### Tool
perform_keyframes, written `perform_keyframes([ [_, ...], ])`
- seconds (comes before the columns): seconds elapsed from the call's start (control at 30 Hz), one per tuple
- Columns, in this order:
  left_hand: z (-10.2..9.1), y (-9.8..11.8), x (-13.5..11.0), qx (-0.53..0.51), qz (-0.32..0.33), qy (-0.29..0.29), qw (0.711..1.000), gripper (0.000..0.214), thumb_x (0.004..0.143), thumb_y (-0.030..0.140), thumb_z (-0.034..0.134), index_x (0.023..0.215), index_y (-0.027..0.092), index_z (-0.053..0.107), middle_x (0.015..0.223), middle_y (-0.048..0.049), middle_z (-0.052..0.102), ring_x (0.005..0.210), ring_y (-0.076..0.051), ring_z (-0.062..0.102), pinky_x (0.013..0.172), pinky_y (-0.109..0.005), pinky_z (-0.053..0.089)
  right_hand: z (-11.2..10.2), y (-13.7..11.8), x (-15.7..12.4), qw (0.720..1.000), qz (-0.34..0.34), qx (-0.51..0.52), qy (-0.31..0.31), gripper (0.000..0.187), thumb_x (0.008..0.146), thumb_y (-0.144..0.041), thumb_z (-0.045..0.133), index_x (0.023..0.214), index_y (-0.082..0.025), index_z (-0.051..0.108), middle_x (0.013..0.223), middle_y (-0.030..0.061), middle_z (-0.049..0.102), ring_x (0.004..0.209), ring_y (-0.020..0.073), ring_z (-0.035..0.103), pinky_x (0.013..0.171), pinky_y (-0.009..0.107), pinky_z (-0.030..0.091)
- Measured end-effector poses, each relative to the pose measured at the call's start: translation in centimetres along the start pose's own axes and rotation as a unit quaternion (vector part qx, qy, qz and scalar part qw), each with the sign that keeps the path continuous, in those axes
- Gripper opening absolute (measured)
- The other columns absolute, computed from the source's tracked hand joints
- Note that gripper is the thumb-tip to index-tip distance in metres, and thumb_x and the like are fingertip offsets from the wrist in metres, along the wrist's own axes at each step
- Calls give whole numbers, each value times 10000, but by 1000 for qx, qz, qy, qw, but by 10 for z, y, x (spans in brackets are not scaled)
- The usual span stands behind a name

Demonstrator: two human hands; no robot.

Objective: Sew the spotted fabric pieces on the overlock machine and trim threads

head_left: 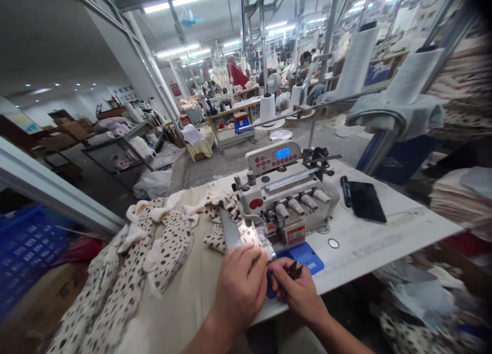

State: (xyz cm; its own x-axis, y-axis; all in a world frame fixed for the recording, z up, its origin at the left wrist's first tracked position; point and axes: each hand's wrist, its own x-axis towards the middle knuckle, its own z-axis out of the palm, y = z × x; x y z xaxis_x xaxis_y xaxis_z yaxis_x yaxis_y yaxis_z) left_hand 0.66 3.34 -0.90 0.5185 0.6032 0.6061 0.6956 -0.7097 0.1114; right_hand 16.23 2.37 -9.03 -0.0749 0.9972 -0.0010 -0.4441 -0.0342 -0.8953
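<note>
The left hand [239,287] was at the front of the overlocker [284,200], fingers together over the spotted fabric [169,246] right by the presser foot. Can't tell if it was actually clamping the cloth. The right hand [295,288] was just beside it, pinching small black snips [294,271] between thumb and fingers, the tips near the fabric edge.

The fabric, cream with black spots, lay in loose folds across the bench [384,246], one end running into the machine area, the rest trailing off the near left edge. A long grey strip [230,230] sat on top of it by the left hand; what it was, unclear.

Blue pad [303,256] under the right hand, at the bench edge. Right of the machine: a black phone [367,202] lying flat, a black marker [346,191] beside it, both touching nothing else. Thread cones [268,108] stood behind the machine — white, upright. Blue crate [26,246] low on the left, folded fabric stack [457,200] on the right.
</note>
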Motion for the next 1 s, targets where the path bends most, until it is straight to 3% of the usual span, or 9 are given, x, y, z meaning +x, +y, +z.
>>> perform_keyframes([
  [0.2,-4,-25,11,-36,-41,-51,997,303,926,188,556,1224,192,615,1298,-105,642,1294,-268,528,1126,-485,415,-2,7,3,1000,5,26,-1,365,870,-499,734,809,-147,660,542,-24,594,445,69,491,447,184,363],
  [0.4,-13,-56,31,-37,-110,-115,986,207,937,283,581,1123,224,651,1230,-71,687,1194,-258,605,1132,-523,403,-2,5,3,1000,3,3,7,386,865,-516,731,788,-148,645,540,-21,594,448,74,492,453,188,364],
  [0.63,-33,-35,14,103,-75,-172,977,342,977,194,467,1292,248,586,1409,-92,580,1162,-274,606,976,-459,519,-1,5,-1,999,2,-36,-1,398,851,-537,732,803,-153,639,551,-15,596,456,91,500,457,208,368],
  [0.73,-34,-30,12,130,-130,-197,963,431,984,152,415,1398,235,503,1479,-111,515,1179,-270,604,971,-434,512,-1,8,-2,998,3,-57,5,397,821,-538,758,816,-161,635,551,-21,585,460,101,501,456,214,377],
  [0.83,-35,-29,13,127,-205,-222,945,471,988,230,465,1454,173,429,1485,-156,488,1210,-280,589,964,-400,500,-2,9,-4,996,-12,-84,1,379,821,-528,757,855,-168,643,567,-23,582,472,113,506,466,224,398],
  [0.9,-38,-25,14,127,-236,-216,939,456,970,327,537,1394,169,481,1398,-158,546,1136,-278,619,907,-378,506,0,6,-6,993,-41,-112,-6,347,840,-506,739,876,-173,650,605,-13,598,501,126,528,490,238,427],
  [1.0,-46,-17,12,150,-244,-210,935,294,922,398,630,1117,179,613,1098,-113,654,972,-272,644,805,-361,492,8,-7,-9,977,-109,-184,-27,268,880,-437,701,951,-181,666,671,3,626,569,151,568,546,256,458],
])
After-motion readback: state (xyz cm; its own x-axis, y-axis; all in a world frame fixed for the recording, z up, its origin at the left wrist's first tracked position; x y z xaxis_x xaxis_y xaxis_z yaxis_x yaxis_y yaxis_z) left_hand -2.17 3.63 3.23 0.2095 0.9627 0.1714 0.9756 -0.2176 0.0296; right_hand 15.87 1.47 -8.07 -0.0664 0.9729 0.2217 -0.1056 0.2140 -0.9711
